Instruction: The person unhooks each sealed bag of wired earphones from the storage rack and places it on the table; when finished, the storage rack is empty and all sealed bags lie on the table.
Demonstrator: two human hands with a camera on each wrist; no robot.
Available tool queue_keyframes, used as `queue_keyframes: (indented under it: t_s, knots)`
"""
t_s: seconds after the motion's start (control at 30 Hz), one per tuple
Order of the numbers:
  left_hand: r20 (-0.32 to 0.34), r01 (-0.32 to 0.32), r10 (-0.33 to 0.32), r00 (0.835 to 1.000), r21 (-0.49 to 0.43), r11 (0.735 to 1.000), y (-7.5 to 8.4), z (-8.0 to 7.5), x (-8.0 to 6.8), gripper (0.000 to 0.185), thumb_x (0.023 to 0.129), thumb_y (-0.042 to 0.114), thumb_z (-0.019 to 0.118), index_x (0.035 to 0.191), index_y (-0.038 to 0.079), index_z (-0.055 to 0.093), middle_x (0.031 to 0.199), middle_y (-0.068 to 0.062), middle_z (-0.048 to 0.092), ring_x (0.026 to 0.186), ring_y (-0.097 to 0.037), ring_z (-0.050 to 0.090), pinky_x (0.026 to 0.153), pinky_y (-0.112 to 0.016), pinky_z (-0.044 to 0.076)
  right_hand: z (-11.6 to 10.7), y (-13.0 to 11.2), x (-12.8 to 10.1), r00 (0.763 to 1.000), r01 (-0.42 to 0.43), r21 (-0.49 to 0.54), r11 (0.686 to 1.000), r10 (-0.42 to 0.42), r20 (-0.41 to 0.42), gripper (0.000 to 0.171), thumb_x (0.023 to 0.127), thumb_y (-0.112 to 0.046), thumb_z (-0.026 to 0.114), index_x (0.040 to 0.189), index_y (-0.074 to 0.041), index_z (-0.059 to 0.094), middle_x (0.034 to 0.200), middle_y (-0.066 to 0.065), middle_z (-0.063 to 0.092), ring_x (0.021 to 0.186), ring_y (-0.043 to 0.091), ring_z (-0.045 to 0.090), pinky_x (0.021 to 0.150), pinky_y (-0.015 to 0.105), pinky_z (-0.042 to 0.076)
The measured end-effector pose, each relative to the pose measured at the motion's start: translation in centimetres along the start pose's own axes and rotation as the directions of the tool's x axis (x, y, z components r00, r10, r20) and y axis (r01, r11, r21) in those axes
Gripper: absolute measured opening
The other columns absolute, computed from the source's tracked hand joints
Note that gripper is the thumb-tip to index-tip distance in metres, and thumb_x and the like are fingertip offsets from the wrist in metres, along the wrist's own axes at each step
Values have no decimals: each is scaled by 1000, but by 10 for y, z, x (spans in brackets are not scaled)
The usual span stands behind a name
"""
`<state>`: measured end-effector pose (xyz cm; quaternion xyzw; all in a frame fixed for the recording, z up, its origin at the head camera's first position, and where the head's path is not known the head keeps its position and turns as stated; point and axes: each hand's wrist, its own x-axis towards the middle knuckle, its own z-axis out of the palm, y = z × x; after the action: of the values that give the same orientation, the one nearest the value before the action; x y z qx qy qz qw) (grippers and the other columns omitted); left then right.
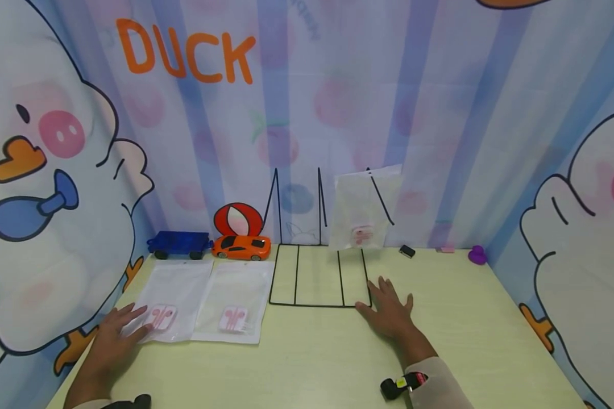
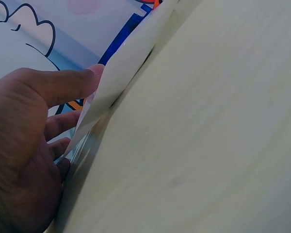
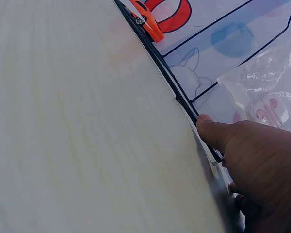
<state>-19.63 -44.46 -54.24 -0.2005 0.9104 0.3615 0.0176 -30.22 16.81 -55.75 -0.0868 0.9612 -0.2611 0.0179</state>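
My left hand (image 1: 113,335) is at the left edge of a white-and-clear zip bag (image 1: 181,284), its thumb and fingertips touching the film near the lower corner. Through the bag shows a boxed pair of earphones (image 1: 162,316). A second such bag (image 1: 243,284) lies beside it. My right hand (image 1: 389,309) has its fingers spread at the front right corner of a black wire display rack (image 1: 318,305); the thumb (image 3: 213,128) touches the wire in the right wrist view. A third bag (image 1: 355,196) hangs from the rack's right hook. The fingers' far side is hidden.
Behind the bags stand a blue toy trailer (image 1: 180,244) and an orange toy car (image 1: 243,248). Right of the rack's back lie a small black object (image 1: 407,251), a pink piece (image 1: 446,250) and a purple toy (image 1: 477,255). Printed curtains (image 1: 337,85) border the table.
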Motion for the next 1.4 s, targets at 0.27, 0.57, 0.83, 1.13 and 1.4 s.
queue_keyframes:
  t_s: [0.27, 0.57, 0.83, 1.13, 1.4]
  knots:
    - [22, -7, 7, 1000, 3, 1000, -1, -1, 2, 78, 106, 46, 68, 167, 8, 38, 180, -29, 11, 167, -51, -18, 126, -85, 0, 2, 1, 0, 1000, -3, -7, 1000, 3, 3, 81, 108, -59, 58, 170, -12, 38, 183, 21, 17, 171, 45, 9, 124, 87, -7]
    - [20, -143, 142, 990, 59, 988, 8, -2, 2, 79, 108, 44, 67, 166, 0, 37, 176, -34, 18, 166, -59, -8, 127, -84, 4, -5, -4, -1, 1000, -6, -1, 1000, 6, 7, 80, 108, -55, 59, 170, -9, 38, 182, 23, 17, 171, 45, 10, 125, 87, -6]
    - [-27, -387, 394, 919, 143, 911, 40, 18, -6, 71, 102, 35, 75, 156, -7, 52, 163, -43, 40, 156, -68, 22, 123, -85, 18, -4, -3, 0, 1000, 1, 10, 1000, -1, -2, 80, 107, -57, 59, 169, -10, 40, 182, 23, 19, 171, 46, 11, 124, 87, -7]
    - [63, -396, 392, 918, 224, 891, 96, 53, -9, 79, 102, 43, 74, 165, 6, 46, 173, -33, 31, 162, -62, 17, 125, -86, 9, -1, -2, 0, 1000, -3, 4, 1000, 3, 1, 79, 108, -56, 59, 170, -10, 39, 182, 23, 18, 171, 46, 11, 124, 87, -6]
    - [83, -426, 419, 904, 238, 873, 134, 88, -15, 78, 100, 40, 77, 166, 13, 47, 177, -26, 32, 164, -57, 21, 129, -81, 8, 0, -1, -1, 1000, -5, -29, 1000, 5, 7, 80, 109, -57, 57, 171, -11, 37, 182, 22, 18, 171, 45, 10, 125, 87, -4]
